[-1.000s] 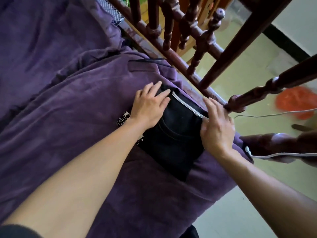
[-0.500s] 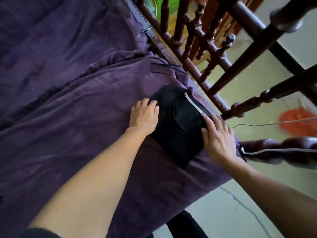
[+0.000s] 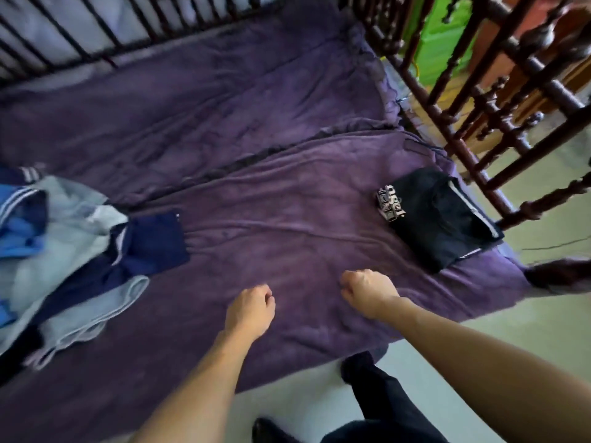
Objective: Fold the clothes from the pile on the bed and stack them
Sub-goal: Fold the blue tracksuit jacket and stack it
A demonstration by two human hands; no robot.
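Left hand (image 3: 251, 310) and right hand (image 3: 371, 290) lifted off neat folded black garment (image 3: 447, 225), grips curled empty

a wrinkled purple blanket (image 3: 271, 225) covers the middle of the frame, and its edge overlaps a darker purple sheet (image 3: 224, 91) further up. a turned dark wooden railing (image 3: 479, 132) runs down the right side, and thin dark bars (image 3: 96, 33) cross the upper left before a pale wall. something bright green (image 3: 444, 36) shows through the railing at upper right. pale floor (image 3: 303, 401) fills the bottom, with a dark trouser leg (image 3: 383, 398) and a dark shoe (image 3: 265, 430) on it. a thin cable (image 3: 550, 244) lies on the floor at right.
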